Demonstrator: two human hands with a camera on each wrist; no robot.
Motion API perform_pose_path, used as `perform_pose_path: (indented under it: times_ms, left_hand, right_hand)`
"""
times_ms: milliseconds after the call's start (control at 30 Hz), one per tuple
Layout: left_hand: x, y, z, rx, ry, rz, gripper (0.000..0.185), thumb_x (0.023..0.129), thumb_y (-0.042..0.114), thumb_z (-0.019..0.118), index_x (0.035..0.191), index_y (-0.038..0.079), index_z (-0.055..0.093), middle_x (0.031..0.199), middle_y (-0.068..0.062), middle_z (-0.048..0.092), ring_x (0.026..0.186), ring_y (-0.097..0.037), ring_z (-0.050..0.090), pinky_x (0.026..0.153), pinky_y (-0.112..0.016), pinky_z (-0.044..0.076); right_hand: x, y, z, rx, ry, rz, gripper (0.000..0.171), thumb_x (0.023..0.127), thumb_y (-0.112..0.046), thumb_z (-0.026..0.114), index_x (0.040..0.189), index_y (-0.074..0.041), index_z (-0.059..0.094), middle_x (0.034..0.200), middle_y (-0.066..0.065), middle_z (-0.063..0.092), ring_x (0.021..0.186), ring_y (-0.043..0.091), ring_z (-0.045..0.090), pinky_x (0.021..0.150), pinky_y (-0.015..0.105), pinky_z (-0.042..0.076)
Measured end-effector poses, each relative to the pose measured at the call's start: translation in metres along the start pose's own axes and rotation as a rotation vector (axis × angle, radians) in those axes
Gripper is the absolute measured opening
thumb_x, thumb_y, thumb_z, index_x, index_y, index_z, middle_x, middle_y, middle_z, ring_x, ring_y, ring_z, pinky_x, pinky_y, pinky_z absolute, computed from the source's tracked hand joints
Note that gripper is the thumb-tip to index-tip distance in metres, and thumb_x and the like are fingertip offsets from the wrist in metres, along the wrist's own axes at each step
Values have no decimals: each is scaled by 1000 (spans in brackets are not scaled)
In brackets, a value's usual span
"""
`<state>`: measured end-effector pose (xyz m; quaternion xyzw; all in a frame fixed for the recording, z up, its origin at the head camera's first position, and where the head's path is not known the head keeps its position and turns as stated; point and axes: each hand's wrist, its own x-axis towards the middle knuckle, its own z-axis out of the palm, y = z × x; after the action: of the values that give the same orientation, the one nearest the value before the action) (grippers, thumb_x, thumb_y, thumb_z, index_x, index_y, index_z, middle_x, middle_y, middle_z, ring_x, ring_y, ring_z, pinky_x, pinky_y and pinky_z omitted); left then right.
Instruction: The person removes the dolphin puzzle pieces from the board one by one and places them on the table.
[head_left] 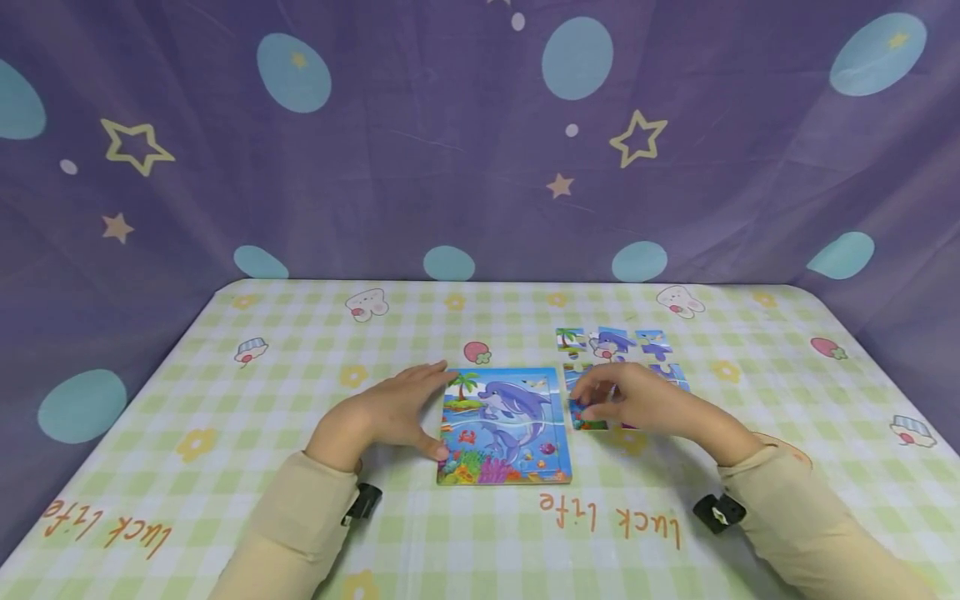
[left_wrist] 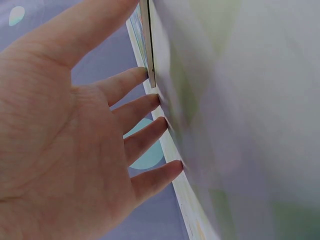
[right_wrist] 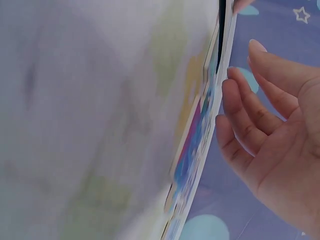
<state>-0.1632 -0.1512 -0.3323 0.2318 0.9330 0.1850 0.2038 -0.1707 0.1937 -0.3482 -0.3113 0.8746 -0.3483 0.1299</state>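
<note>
Left hand [head_left: 390,414], grip released, braces the puzzle board [head_left: 504,427] edge; right hand [head_left: 637,400] pinches a loose piece [head_left: 588,419] beside it.

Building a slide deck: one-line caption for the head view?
Left hand rests against the blue dolphin puzzle board; right hand touches loose puzzle pieces on the green checked tablecloth.

Head view down over table [head_left: 225,350]; wrist views close, edge-on, sharing puzzle [head_left: 502,425].
</note>
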Motion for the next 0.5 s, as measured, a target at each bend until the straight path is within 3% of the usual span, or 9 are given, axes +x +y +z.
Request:
perform_pose_path:
  times_ms: [233, 500]
  left_hand:
    - [0, 1, 0, 2, -2, -10, 107, 71, 42, 88, 155, 7, 32, 162, -15, 22, 148, -38, 18, 117, -57, 21]
    - [0, 0, 0, 2, -1, -7, 106, 71, 40, 89, 154, 6, 32, 162, -15, 23, 148, -37, 19, 117, -56, 21]
  right_hand:
    - [5, -13, 11, 29, -24, -34, 20, 89, -11, 75, 108, -9, 69, 104, 2, 67, 86, 10, 59, 74, 29, 52]
    - [12, -30, 19, -26, -69, -56, 27, 87, -11, 77, 112, -6, 68, 110, 3, 67, 83, 9, 59, 73, 28, 53]
